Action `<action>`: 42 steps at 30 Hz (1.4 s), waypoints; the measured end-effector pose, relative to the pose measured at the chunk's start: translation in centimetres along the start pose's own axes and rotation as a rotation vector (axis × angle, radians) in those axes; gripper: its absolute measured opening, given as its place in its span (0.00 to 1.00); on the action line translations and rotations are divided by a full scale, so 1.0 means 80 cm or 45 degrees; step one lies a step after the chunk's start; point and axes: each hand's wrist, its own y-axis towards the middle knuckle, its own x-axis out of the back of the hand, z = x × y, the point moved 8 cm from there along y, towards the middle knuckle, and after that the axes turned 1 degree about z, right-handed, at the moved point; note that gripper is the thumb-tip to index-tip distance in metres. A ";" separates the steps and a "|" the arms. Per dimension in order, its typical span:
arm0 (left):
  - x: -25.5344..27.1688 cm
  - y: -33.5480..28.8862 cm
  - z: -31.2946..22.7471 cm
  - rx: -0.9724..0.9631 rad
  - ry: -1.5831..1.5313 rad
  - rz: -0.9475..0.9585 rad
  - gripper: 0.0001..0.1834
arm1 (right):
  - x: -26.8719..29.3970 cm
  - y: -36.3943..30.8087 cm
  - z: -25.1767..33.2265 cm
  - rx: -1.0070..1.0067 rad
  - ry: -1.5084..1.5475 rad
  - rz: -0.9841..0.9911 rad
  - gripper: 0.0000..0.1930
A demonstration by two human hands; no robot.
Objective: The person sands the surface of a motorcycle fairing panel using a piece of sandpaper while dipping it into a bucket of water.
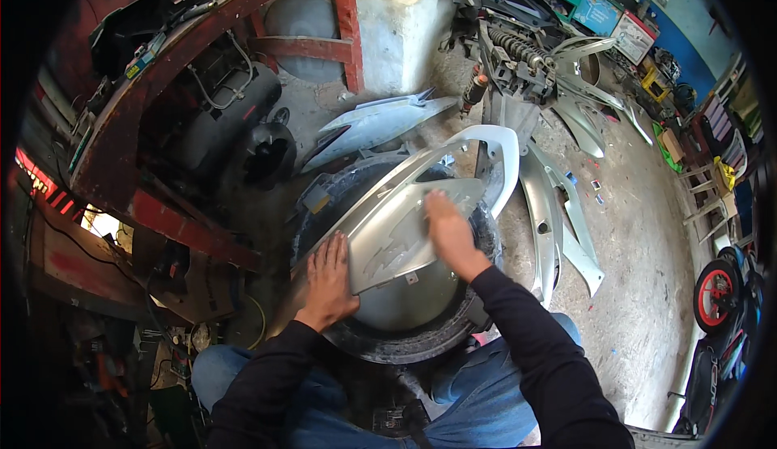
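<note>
Head view: my left hand (328, 281) lies flat, bracing the panel (382, 238); right hand (450, 234), grip unclear, likely rubbing; even pressure needed.

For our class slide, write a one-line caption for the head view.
Left hand and right hand on a silvery panel over a round black tub, other panels on the floor nearby.

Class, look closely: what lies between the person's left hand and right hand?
In the head view, a silvery panel spans the stretch between the left hand and the right hand, its surface streaked there.
</note>
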 end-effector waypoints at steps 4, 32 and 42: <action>-0.004 -0.002 -0.002 -0.029 0.056 0.018 0.65 | -0.025 -0.002 0.024 0.223 -0.102 0.398 0.26; 0.002 0.002 -0.012 -0.076 0.063 -0.019 0.65 | -0.017 0.004 -0.004 0.139 -0.180 0.005 0.25; -0.001 0.003 -0.009 -0.032 0.086 0.046 0.65 | -0.011 0.010 0.018 0.060 0.163 0.221 0.21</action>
